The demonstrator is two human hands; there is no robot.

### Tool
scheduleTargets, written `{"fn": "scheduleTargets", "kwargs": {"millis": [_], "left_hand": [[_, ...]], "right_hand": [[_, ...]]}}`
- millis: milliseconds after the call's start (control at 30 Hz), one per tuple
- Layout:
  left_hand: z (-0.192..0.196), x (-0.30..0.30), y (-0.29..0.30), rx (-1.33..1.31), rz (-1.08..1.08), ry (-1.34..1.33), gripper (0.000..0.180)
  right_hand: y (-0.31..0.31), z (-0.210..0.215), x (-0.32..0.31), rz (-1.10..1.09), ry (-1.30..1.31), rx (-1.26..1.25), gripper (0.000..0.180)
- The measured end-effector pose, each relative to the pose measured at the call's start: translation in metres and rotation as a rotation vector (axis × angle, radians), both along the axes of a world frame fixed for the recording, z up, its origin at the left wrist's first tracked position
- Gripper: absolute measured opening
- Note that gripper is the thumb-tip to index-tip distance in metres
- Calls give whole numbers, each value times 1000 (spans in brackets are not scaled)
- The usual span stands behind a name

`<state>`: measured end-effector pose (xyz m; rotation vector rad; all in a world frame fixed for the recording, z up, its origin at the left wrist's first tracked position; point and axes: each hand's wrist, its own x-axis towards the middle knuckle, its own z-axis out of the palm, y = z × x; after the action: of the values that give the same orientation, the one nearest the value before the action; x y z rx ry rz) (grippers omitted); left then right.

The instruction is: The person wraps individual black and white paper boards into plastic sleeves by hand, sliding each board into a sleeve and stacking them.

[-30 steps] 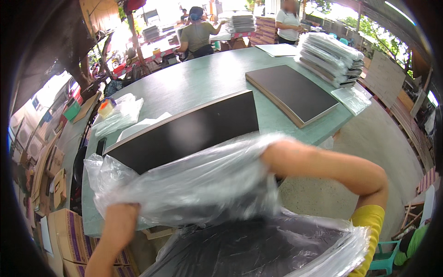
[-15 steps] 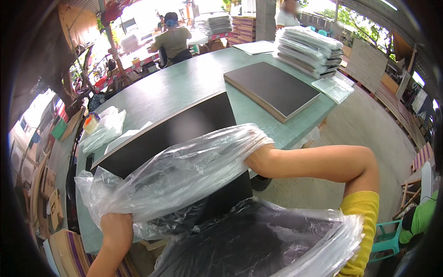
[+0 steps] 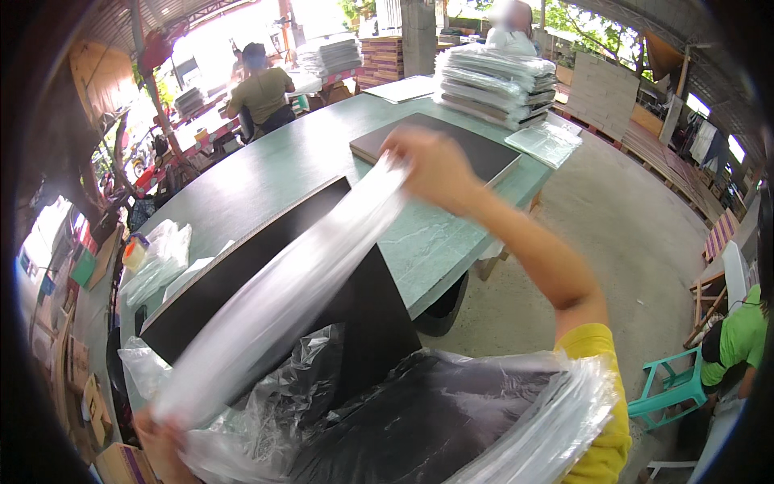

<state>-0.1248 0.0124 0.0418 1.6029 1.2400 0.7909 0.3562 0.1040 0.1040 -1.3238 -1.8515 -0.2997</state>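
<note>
- Clear plastic film (image 3: pixel 286 282) stretches in a slanting band between the person's two hands, crossing in front of a tilted black panel (image 3: pixel 375 310) at the near end of the worktop (image 3: pixel 266 153).
- Right hand (image 3: pixel 435 165): raised and reaching forward, fingers closed on the film's upper end; in this view it overlaps the flat black board (image 3: pixel 484 149) by the worktop's right edge.
- Right arm: elbow bent, out beyond that right edge, with the forearm slanting up and leftward from a yellow sleeve (image 3: pixel 597 347).
- Left hand (image 3: pixel 165 444): low, toward the worktop's left edge at its near end, gathered round the film's lower end; blur hides the exact finger placement.
- Plastic-covered dark bundle (image 3: pixel 419 419): close to the person's body, below the tilted panel.
</note>
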Motion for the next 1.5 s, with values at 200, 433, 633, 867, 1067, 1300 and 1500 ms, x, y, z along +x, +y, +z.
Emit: {"fn": "scheduleTargets", "kwargs": {"millis": [200,433,633,867,1067,1300,1500], "left_hand": [[-4,-51,47,921,686,675,24],[36,9,43,1052,367,858,38],[27,14,31,878,425,830,39],[21,-13,6,940,440,906,40],[36,22,13,955,511,829,43],[30,11,6,922,527,841,46],[40,5,5,1049,525,651,24]], "right_hand": [[-3,-29,-68,70,-321,-50,28],[25,-30,-31,121,-136,-291,44],[11,-35,-33,159,-39,16,37],[21,-34,-50,215,-362,95,31],[13,-21,-37,121,-235,13,55],[-2,-23,-47,181,-172,18,51],[-9,-6,-29,307,159,-93,29]]}}
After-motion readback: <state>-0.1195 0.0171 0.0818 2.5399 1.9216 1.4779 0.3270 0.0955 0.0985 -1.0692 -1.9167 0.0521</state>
